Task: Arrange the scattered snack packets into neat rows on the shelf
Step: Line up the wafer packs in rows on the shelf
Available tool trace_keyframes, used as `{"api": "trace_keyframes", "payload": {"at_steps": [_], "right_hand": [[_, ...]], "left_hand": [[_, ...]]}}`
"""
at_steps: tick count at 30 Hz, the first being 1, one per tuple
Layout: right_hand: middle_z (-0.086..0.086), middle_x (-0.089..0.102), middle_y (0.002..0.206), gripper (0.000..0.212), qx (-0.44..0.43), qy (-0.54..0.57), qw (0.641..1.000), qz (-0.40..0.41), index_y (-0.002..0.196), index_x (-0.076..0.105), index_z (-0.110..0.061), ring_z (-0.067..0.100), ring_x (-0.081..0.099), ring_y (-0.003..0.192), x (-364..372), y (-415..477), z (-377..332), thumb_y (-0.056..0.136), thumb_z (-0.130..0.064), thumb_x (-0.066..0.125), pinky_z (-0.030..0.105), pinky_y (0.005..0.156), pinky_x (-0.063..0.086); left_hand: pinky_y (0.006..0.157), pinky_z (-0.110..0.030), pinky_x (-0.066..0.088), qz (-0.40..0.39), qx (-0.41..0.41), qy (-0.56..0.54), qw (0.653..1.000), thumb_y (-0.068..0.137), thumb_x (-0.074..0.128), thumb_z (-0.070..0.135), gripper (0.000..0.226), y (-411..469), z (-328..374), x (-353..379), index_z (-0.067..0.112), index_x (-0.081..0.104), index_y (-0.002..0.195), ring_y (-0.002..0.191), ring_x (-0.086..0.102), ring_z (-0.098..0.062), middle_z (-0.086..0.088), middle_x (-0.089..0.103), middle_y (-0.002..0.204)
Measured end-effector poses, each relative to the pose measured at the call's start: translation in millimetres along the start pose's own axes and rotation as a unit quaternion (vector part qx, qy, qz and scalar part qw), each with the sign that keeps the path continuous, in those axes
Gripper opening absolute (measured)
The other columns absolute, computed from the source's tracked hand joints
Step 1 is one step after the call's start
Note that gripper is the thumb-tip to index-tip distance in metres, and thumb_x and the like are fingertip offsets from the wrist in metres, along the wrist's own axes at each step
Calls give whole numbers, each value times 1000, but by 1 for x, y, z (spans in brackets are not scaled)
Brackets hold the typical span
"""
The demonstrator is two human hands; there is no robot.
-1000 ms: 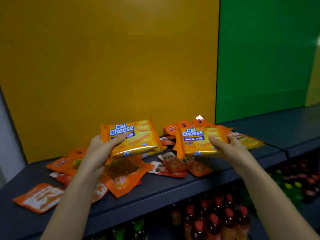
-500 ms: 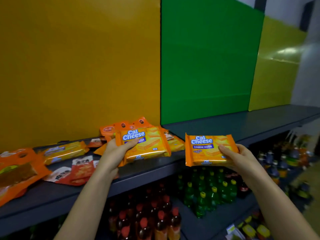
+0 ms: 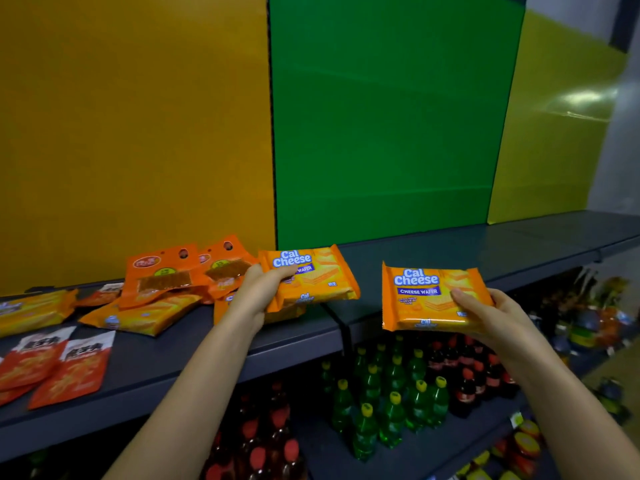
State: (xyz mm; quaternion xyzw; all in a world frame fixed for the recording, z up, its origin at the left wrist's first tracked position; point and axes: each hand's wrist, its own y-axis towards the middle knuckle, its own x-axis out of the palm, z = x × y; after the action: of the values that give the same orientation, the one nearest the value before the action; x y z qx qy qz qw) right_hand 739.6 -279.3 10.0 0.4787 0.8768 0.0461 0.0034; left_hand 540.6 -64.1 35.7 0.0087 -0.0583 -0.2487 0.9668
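While both hands are closed round a packet apiece, the step in hand looks to be carrying the pair to bare shelf and starting a row. The left hand (image 3: 258, 294) pinches the left wafer packet (image 3: 318, 278) by its near left corner, thumb on the printed face, below the left edge of the green panel (image 3: 381, 133). Whether it hangs clear of the shelf (image 3: 450, 247) I cannot tell. The right hand (image 3: 491, 315) grips the right wafer packet (image 3: 426, 296) at its right end, thumb across the face and fingers hidden beneath, in the air below the green panel's middle.

To do it well, I judge, each should go down flat and label up. The long edges should lie parallel to the foot of the green panel, with the second packet butted beside the first. Lower them rather than drop them, as glossy film probably slides on the smooth shelf.

Both are flat rectangular pillow packs of shiny orange film with crimped end seals, likely stiff inside. Left of the green panel lie limp orange pouches (image 3: 162, 271) with hang holes and clear windows, a long wafer pack (image 3: 145, 315) and red-and-white sachets (image 3: 72, 368). Beneath the green panel, a level down, stand plastic bottles (image 3: 381, 393) with yellow and red caps.
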Motion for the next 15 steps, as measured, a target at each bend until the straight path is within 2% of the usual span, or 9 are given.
{"api": "trace_keyframes", "payload": {"at_steps": [4, 6, 8, 12, 15], "right_hand": [[12, 62, 109, 49, 0, -4, 1000, -14, 126, 46, -4, 18, 61, 78, -8, 41, 1, 85, -22, 64, 29, 64, 49], [11, 61, 108, 48, -3, -5, 1000, -27, 126, 45, -6, 18, 61, 80, -6, 63, 1, 85, -23, 64, 28, 65, 49], [12, 61, 111, 48, -3, -11, 999, -43, 127, 46, -6, 18, 61, 81, -1, 88, 1, 85, -23, 64, 28, 65, 48], [13, 64, 108, 45, 10, -29, 996, -86, 124, 49, -6, 23, 62, 84, 17, 136, 6, 84, -21, 66, 33, 72, 52], [10, 65, 98, 37, 34, -35, 990, -136, 119, 51, -7, 21, 62, 80, 31, 166, 14, 85, -18, 64, 32, 69, 52]], "left_hand": [[50, -25, 50, -5, -14, 56, 998, 84, 62, 16, 31, 46, -6, 38, 4, 54, 112, 64, 60, -18, -9, 64, 84], [53, -26, 53, -14, -21, 85, 996, 85, 63, 14, 38, 73, -9, 57, -1, 52, 117, 64, 60, -17, -11, 64, 89], [61, -29, 53, -25, -30, 93, 995, 86, 62, 9, 39, 99, -9, 74, -6, 53, 120, 64, 59, -18, -17, 64, 98], [45, -22, 51, -20, -42, 116, 992, 88, 59, 7, 34, 136, -10, 102, -6, 53, 118, 60, 57, -17, -24, 64, 111], [37, -18, 48, 3, -44, 139, 989, 89, 57, 5, 34, 162, -14, 114, -8, 52, 120, 51, 58, -15, -18, 63, 93]]}}
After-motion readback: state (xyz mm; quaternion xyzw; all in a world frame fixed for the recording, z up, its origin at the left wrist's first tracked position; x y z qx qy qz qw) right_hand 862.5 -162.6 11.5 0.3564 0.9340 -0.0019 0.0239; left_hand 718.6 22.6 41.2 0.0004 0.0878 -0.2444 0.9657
